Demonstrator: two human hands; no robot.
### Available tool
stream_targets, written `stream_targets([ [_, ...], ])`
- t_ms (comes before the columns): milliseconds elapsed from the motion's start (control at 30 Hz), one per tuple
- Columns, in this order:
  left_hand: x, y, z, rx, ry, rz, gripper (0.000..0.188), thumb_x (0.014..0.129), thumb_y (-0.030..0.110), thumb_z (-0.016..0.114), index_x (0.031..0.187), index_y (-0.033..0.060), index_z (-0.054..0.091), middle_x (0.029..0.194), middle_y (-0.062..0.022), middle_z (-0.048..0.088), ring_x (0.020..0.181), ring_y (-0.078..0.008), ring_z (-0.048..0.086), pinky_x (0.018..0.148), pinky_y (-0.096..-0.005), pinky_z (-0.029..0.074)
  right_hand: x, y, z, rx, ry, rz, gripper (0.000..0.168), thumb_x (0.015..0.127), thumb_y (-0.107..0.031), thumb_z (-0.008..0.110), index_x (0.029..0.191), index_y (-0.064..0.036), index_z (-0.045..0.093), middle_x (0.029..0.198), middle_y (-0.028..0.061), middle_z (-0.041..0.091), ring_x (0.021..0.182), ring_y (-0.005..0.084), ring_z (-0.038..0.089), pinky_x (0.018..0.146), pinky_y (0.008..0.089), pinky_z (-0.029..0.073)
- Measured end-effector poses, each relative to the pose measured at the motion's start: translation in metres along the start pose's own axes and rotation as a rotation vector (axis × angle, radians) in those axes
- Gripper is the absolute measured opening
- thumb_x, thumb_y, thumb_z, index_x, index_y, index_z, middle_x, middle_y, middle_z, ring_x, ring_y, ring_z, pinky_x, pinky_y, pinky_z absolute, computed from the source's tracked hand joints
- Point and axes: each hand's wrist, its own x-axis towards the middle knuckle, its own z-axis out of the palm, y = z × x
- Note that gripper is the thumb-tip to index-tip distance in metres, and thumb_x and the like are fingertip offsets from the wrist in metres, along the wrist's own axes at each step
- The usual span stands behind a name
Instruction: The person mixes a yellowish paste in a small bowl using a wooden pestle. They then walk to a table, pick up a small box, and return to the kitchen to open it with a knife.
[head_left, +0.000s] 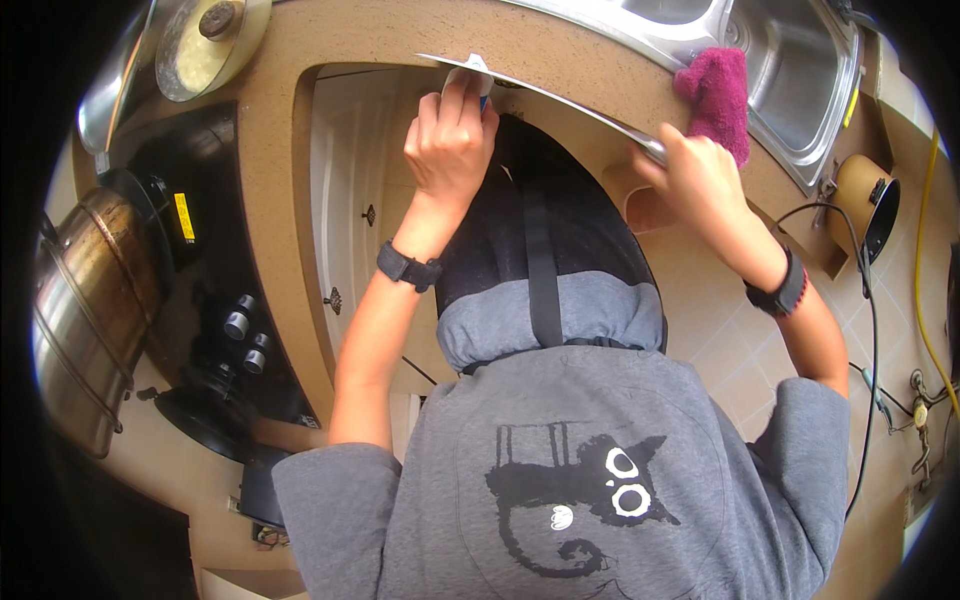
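Note:
My right hand (699, 176) grips the handle of a long knife. Its thin steel blade (559, 99) reaches left along the counter's front edge, seen nearly edge-on. In my left hand (452, 146) is a small white and blue handheld tool (475, 63), apparently a knife sharpener, mostly covered by my fingers. Its white top meets the blade near the pointed end; the exact contact is hidden. A magenta cloth (716, 101) lies just beyond my right hand, over the counter's edge beside the sink.
A brown countertop (360, 34) curves around me, with a steel double sink (799, 71) at right. At left are a lidded bowl (191, 56), a black cooktop (202, 150) and a large metal pot (97, 292). A yellow-brown pot (859, 199) and a black cable (874, 360) are at right.

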Motion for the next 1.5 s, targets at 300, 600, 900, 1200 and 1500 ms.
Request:
stream_targets([
  [300,-0.003,-0.002,0.003,0.000,0.027,0.042,0.023,0.070,0.015,0.072,0.093,0.0106,0.068,0.096,0.0029,0.064,0.075,-0.0181,0.059,0.059,-0.0286,0.051,-0.003,0.008,-0.005,-0.071,0.041,-0.027,0.039,0.079,-0.035,0.070,0.074,0.000,0.054,0.060,0.0189,0.059,0.061,0.0369,0.063,0.055,0.0441,0.050],
  [600,0.002,0.000,-0.004,0.022,0.003,0.012,0.028,0.067,0.014,0.074,0.094,0.0107,0.068,0.097,0.0045,0.064,0.077,-0.0163,0.060,0.061,-0.0278,0.052,-0.021,0.015,-0.005,-0.002,0.010,0.078,0.036,0.082,-0.035,0.066,0.071,-0.002,0.056,0.062,0.0213,0.060,0.063,0.0374,0.063,0.055,0.0448,0.051],
  [900,-0.002,0.001,0.001,-0.038,0.023,-0.007,0.029,0.069,0.015,0.073,0.097,0.0110,0.069,0.100,0.0046,0.065,0.080,-0.0162,0.060,0.063,-0.0269,0.052,-0.027,0.024,-0.017,0.222,0.079,0.157,0.033,0.088,-0.028,0.063,0.072,0.000,0.053,0.060,0.0233,0.053,0.057,0.0409,0.055,0.051,0.0419,0.043],
  [1200,-0.001,0.000,-0.001,-0.093,0.019,-0.046,0.026,0.070,0.015,0.072,0.096,0.0114,0.068,0.098,0.0043,0.064,0.079,-0.0140,0.061,0.063,-0.0262,0.050,-0.009,0.017,-0.009,0.394,-0.014,0.159,0.033,0.087,-0.026,0.064,0.071,0.001,0.055,0.053,0.0172,0.042,0.045,0.0291,0.037,0.047,0.0361,0.040],
  [1500,-0.005,-0.005,0.001,-0.064,0.034,-0.021,0.033,0.065,0.013,0.072,0.098,0.0100,0.068,0.103,0.0043,0.063,0.078,-0.0129,0.058,0.063,-0.0252,0.050,-0.005,0.015,-0.013,0.259,-0.103,0.129,0.031,0.085,-0.025,0.066,0.072,0.001,0.055,0.053,0.0205,0.047,0.052,0.0397,0.051,0.049,0.0387,0.043],
])
